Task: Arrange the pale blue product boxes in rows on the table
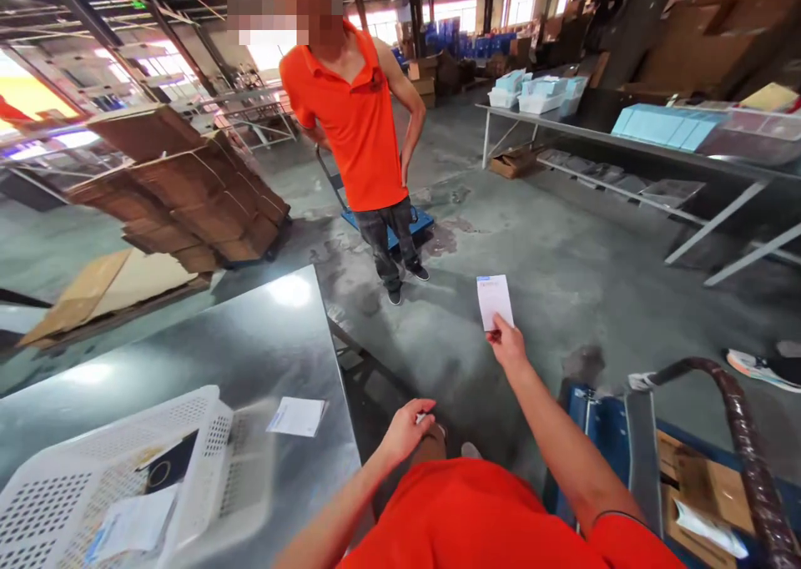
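Note:
My right hand [508, 345] is stretched out over the floor and pinches a small white slip of paper [494, 300] by its lower edge, held upright. Close to my waist, my left hand [406, 429] is curled with something small and white between the fingers; I cannot tell what it is. A metal table [250, 344] lies to my left. On it stands a white perforated basket [206, 469] with papers and a dark booklet inside, and a loose white paper [297, 416] lies beside the basket.
A person in an orange shirt [360, 127] stands facing me on the concrete floor, in front of a blue flat cart [425, 219]. Stacked flattened cardboard [181, 193] sits at the left. Long metal tables [626, 148] with blue boxes run along the right. A blue trolley with a wrapped handle [738, 435] stands at my right.

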`<state>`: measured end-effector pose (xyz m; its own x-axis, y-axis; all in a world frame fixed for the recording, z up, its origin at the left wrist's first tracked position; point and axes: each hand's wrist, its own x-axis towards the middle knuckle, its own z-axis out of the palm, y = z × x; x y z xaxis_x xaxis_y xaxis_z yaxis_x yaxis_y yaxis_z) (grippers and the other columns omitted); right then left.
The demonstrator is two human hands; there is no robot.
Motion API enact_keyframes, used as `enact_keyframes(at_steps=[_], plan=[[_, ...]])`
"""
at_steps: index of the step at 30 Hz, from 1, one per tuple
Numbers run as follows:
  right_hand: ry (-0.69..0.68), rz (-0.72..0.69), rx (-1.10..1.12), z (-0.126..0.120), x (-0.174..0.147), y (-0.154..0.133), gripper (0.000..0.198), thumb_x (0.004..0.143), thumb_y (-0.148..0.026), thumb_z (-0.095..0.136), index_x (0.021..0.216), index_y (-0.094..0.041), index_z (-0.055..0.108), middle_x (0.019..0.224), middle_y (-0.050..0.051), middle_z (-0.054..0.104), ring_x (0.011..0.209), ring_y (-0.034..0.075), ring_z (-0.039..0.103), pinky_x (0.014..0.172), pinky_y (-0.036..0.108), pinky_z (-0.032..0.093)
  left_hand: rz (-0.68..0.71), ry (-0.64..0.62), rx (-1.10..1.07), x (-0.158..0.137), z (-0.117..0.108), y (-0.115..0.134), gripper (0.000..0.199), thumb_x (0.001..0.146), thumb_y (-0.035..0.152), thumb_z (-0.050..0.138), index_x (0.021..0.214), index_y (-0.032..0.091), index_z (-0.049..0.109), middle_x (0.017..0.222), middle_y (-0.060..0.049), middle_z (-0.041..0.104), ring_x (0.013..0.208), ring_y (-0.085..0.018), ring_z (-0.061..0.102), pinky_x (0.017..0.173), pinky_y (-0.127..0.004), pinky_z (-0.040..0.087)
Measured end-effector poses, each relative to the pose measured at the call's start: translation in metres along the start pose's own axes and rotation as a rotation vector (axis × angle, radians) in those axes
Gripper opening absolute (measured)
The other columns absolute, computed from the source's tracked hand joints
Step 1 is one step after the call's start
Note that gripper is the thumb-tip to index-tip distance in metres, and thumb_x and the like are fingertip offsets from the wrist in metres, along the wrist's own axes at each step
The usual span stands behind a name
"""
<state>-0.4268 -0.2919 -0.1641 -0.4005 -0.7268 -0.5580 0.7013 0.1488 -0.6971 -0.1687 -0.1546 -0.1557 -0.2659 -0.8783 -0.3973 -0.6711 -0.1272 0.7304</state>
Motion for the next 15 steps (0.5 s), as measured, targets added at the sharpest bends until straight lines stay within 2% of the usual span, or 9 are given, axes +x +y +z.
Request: enact_keyframes(at_steps=[3,7,9,12,15], plan=[[0.023,0.013,0.016,0.002,0.004,-0.002,0.025,0.065,-0.022,0.082,0.077,-0.016,0.061,0.058,-0.006,0.061,0.049,0.008,0.051,0.040,0.018,0.041,-0.042,-0.063,0.257,-0.010,0.008,-0.033,0.029,0.092,0.033,0.056,0.111,0.021,0.075,0.113,-0.010,0.075,0.114,-0.025,0.067,0.106,-0.034,0.048],[0.051,0.015,0.023,0.000,0.011,-0.007,0.022,0.067,-0.021,0.080,0.080,-0.016,0.062,0.059,-0.005,0.062,0.049,0.008,0.051,0.040,0.019,0.042,-0.094,-0.088,0.552,-0.037,0.016,-0.084,0.033,0.090,0.016,0.049,0.111,0.019,0.074,0.123,-0.014,0.072,0.127,-0.031,0.059,0.116,-0.047,0.039],[0.067,0.006,0.026,-0.002,0.015,-0.009,0.023,0.068,-0.021,0.079,0.081,-0.016,0.061,0.060,-0.006,0.062,0.049,0.008,0.052,0.041,0.019,0.043,-0.094,-0.111,0.657,-0.052,0.021,-0.105,0.031,0.089,0.015,0.050,0.106,0.021,0.075,0.119,-0.014,0.073,0.126,-0.033,0.060,0.116,-0.050,0.037],[0.089,-0.020,0.023,-0.006,0.022,-0.012,0.025,0.069,-0.023,0.079,0.085,-0.016,0.061,0.062,-0.006,0.062,0.049,0.007,0.052,0.041,0.019,0.043,-0.048,-0.153,0.707,-0.067,0.028,-0.121,0.027,0.092,0.019,0.048,0.089,0.024,0.074,0.101,-0.011,0.076,0.114,-0.031,0.066,0.111,-0.048,0.042],[0.091,-0.060,0.003,-0.009,0.028,-0.015,0.028,0.071,-0.027,0.080,0.086,-0.016,0.060,0.063,-0.006,0.061,0.050,0.008,0.053,0.042,0.019,0.043,-0.041,-0.129,0.694,-0.070,0.033,-0.122,0.030,0.091,0.017,0.044,0.085,0.024,0.072,0.096,-0.011,0.075,0.108,-0.033,0.067,0.101,-0.049,0.046]])
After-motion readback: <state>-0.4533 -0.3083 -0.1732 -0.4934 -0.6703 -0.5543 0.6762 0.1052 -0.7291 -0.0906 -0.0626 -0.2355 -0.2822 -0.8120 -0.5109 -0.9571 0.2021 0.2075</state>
